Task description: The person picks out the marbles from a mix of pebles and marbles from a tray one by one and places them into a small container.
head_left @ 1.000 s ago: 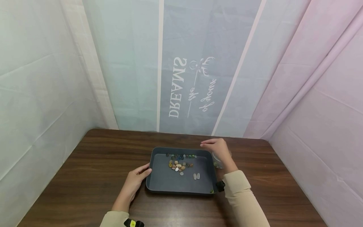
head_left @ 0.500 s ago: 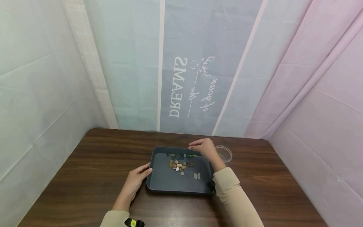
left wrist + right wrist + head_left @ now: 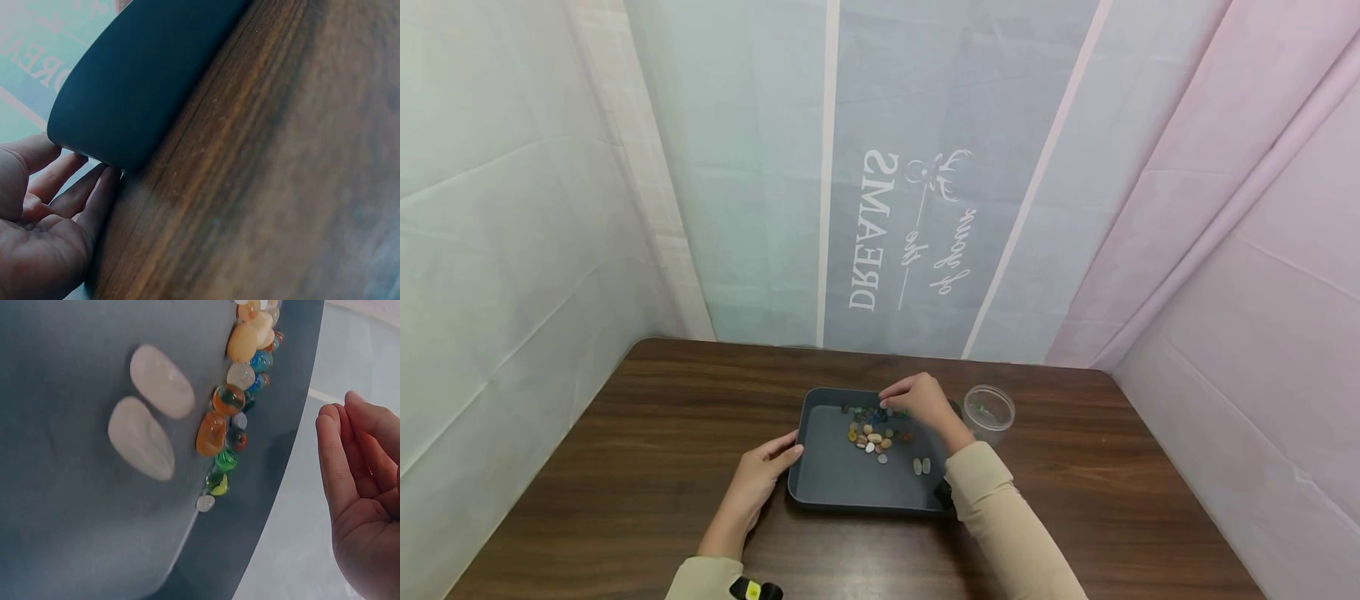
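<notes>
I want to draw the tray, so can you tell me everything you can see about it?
The tray is dark grey-blue and shaped like a shallow box, with rounded corners, low walls and an open top. It looks smooth, but I can't tell if it's metal or plastic. It sits on the brown table. The left hand holds its left end. Stones and marbles lie inside, many of them toward the far side. The right hand is above that side.

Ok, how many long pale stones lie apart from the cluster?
2, side by side in the tray: the upper stone and lower stone in the right wrist view. The right hand covers part of the tray in the head view, so another may be hidden.
</notes>
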Demonstrator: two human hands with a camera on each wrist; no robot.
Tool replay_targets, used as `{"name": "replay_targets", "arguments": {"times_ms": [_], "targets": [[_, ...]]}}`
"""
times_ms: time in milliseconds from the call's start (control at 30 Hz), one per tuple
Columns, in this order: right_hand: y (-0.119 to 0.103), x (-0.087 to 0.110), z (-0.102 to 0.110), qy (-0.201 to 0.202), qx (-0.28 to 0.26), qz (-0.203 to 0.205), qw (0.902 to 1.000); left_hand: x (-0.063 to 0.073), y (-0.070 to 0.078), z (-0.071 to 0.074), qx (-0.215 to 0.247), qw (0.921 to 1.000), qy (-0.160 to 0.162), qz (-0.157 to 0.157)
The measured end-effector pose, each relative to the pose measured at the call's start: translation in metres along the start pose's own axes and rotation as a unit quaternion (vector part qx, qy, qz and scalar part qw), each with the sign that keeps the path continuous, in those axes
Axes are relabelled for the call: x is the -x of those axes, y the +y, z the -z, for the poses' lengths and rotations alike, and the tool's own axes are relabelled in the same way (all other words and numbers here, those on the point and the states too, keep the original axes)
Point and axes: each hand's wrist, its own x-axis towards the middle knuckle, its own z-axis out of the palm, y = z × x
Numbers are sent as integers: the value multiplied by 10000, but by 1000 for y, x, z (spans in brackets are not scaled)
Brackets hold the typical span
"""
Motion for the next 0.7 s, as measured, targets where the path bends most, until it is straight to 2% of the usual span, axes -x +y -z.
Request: {"name": "replay_targets", "arguments": {"times_ms": [700], "targets": [[7,-7,-16,-386,302,116,9987,-1,0,-1,-63,10000,36,3]]}}
